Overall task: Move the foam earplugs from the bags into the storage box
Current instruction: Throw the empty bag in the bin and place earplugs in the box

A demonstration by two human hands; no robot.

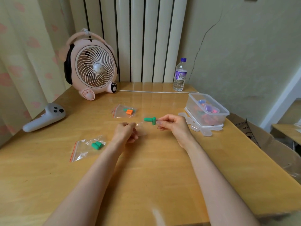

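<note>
Now: right hand [172,123] pinches two green earplugs [150,120] at the mouth of the bag [141,128] my left hand [125,132] grips. Plan: keep the pinch light, carry right, release low over the box [192,103].

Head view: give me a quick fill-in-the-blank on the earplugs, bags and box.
1. The right hand pinches earplugs coloured ____.
2. The far bag holds green and ____ earplugs.
3. The storage box sits on the person's ____ side.
4. The left hand grips a clear ____.
Missing words: green; orange; right; bag.
</note>
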